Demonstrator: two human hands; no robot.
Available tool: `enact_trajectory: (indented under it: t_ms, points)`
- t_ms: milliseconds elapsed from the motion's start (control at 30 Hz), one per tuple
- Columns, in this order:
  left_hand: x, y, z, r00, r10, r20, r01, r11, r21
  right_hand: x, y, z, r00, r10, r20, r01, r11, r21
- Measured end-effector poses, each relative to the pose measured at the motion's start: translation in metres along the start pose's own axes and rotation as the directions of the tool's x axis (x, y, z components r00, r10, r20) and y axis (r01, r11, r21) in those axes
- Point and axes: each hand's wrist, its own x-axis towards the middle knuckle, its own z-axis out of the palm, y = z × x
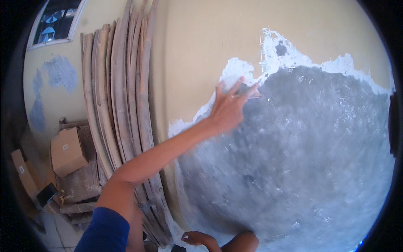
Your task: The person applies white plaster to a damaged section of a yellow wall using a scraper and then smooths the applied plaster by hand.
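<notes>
My left hand (230, 107) reaches up to the wall, fingers spread over the jagged border between white filler (237, 69) and grey plaster (302, 138). Beneath its fingers a small brownish sheet (254, 93), which looks like sandpaper, is pressed against the surface. Most of that sheet is hidden by the hand. Down at the lower edge, my right hand (194, 238) hangs beside a bent knee (243, 242). Its fingers are loosely curled, with a gap at the thumb, and I see nothing in them.
Long bamboo poles (121, 84) lean in the corner left of the patch. Farther left, a cardboard box (68, 152) rests on a worn wooden stand (77, 185), near a dark phone-like slab (46, 194). A window (56, 21) is at the upper left.
</notes>
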Motion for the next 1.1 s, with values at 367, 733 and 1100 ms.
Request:
enact_trajectory:
  t_ms: [367, 733, 1100]
  points:
    - [0.004, 0.01, -0.001, 0.996, 0.084, -0.037, -0.087, 0.993, -0.08, -0.009, -0.005, -0.006, 0.996, -0.027, -0.08, 0.028, 0.999, 0.021]
    - [-0.004, 0.015, 0.012, 0.993, 0.107, -0.039, -0.108, 0.994, -0.005, -0.003, 0.011, -0.001, 0.997, 0.052, -0.058, -0.052, 0.999, -0.001]
    - [-0.018, -0.03, 0.043, 0.951, 0.276, -0.139, -0.291, 0.952, -0.095, -0.003, 0.015, -0.001, 0.996, 0.006, -0.089, -0.002, 0.999, 0.042]
